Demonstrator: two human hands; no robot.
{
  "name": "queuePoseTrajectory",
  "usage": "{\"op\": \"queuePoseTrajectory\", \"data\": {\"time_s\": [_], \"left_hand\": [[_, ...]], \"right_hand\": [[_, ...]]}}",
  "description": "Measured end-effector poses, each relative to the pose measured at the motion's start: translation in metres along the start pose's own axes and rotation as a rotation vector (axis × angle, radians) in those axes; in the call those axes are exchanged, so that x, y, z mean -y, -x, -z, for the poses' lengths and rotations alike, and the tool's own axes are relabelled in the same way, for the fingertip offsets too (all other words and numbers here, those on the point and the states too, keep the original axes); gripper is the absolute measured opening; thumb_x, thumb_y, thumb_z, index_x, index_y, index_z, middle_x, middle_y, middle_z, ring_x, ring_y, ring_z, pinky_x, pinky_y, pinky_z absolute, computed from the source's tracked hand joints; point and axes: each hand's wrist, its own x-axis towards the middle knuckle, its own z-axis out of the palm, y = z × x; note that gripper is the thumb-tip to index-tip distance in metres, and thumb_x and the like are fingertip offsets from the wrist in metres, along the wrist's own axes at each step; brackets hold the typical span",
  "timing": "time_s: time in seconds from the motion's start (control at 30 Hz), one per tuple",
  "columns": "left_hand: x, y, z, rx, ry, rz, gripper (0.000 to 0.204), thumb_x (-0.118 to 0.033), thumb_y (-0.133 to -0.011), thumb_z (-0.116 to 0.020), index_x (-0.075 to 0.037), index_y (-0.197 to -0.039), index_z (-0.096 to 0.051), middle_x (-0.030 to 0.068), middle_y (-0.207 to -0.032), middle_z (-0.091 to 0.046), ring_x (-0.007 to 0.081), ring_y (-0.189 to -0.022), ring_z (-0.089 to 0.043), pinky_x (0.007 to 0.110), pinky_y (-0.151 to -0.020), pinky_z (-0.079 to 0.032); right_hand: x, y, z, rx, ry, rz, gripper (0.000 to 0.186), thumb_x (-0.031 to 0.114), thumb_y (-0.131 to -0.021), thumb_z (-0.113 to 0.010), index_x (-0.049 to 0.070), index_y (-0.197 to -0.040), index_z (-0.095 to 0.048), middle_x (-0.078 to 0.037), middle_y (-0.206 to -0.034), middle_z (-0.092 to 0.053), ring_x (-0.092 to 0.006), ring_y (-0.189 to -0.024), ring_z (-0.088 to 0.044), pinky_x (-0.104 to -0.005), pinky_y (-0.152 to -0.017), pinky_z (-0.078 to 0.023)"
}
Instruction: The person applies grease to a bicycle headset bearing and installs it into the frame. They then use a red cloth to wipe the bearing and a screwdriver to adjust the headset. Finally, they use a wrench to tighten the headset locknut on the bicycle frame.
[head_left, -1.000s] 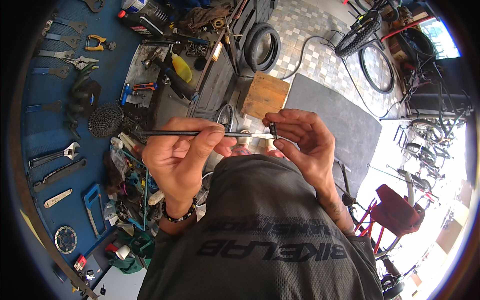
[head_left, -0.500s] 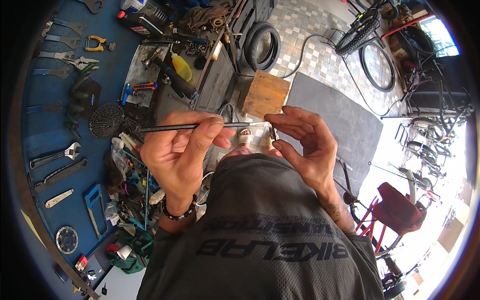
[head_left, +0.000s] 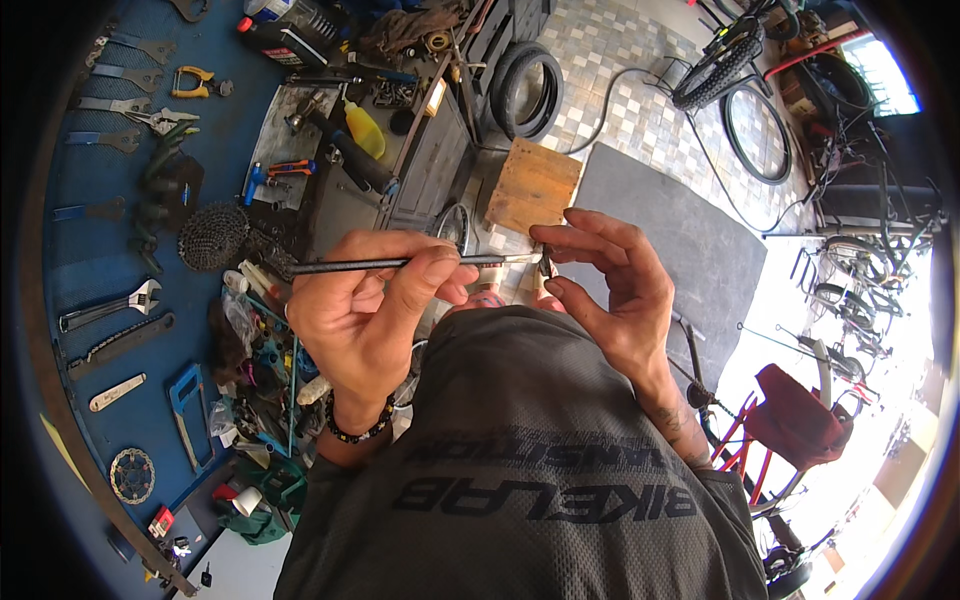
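My left hand (head_left: 370, 310) pinches a slim black-handled brush (head_left: 350, 264) held sideways, its pale tip reaching right. My right hand (head_left: 625, 300) holds a small dark part (head_left: 546, 266) upright between fingertips and thumb, with its other fingers curled loosely behind. The brush tip is at the part, near its upper end; whether they touch is hard to tell. Both hands are raised over my dark shirt (head_left: 540, 430), above my feet in light sandals.
On my left are a blue tool board (head_left: 130, 350) and a cluttered workbench (head_left: 410, 160). Ahead lie a wooden crate (head_left: 530, 185), loose tires (head_left: 520, 90) and a grey mat (head_left: 680, 240) on the tiled floor. A red folding chair (head_left: 790, 420) and several bicycles (head_left: 845, 300) stand to the right.
The brush rose toward the top of the small part half a second ago and has since dipped slightly. My right fingers have lifted a little; both grips remain.
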Motion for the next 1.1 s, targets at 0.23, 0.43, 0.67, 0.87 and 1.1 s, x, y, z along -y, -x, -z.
{"op": "queuePoseTrajectory", "data": {"time_s": [0.23,0.43,0.67,0.87,1.1], "left_hand": [[0.000,0.004,0.001,0.104,-0.099,-0.030,0.012,0.003,-0.097,-0.071,0.011,-0.101,-0.064,0.0224,-0.088,-0.073,0.0270,-0.067,-0.076,0.035,-0.061,-0.063],[-0.001,0.004,0.002,0.125,-0.123,-0.003,0.011,0.002,-0.097,-0.071,0.011,-0.101,-0.064,0.0221,-0.087,-0.073,0.0269,-0.069,-0.076,0.034,-0.061,-0.064],[-0.001,0.001,0.000,0.044,-0.110,0.021,0.011,0.002,-0.097,-0.072,0.011,-0.100,-0.066,0.0193,-0.085,-0.074,0.0249,-0.066,-0.075,0.033,-0.061,-0.062],[0.000,-0.004,-0.003,0.012,-0.107,0.030,0.010,0.004,-0.096,-0.071,0.012,-0.100,-0.066,0.0190,-0.085,-0.074,0.0249,-0.065,-0.074,0.032,-0.060,-0.062],[0.003,-0.007,-0.003,0.001,-0.126,0.011,0.010,0.004,-0.096,-0.071,0.011,-0.101,-0.066,0.0192,-0.086,-0.074,0.0246,-0.065,-0.074,0.032,-0.062,-0.061]], "right_hand": [[0.001,0.001,0.002,-0.004,0.027,-0.039,0.059,-0.012,-0.086,-0.075,-0.005,-0.140,-0.054,-0.017,-0.132,-0.073,-0.0253,-0.125,-0.070,-0.0367,-0.109,-0.053],[-0.001,0.000,0.001,-0.009,-0.011,-0.040,0.058,-0.012,-0.086,-0.075,-0.005,-0.140,-0.054,-0.018,-0.132,-0.072,-0.0251,-0.126,-0.069,-0.0373,-0.110,-0.052],[-0.002,0.001,0.000,-0.009,0.003,-0.037,0.057,-0.011,-0.086,-0.076,-0.004,-0.139,-0.055,-0.017,-0.131,-0.073,-0.0245,-0.128,-0.068,-0.0373,-0.111,-0.051],[-0.003,0.001,0.001,-0.010,0.057,-0.011,0.056,-0.009,-0.086,-0.077,-0.003,-0.139,-0.057,-0.013,-0.128,-0.076,-0.0241,-0.128,-0.068,-0.0375,-0.111,-0.051],[-0.003,0.001,0.004,0.035,0.112,0.022,0.064,-0.016,-0.084,-0.076,-0.005,-0.142,-0.051,-0.023,-0.128,-0.072,-0.0292,-0.127,-0.068,-0.0431,-0.114,-0.049]]}}
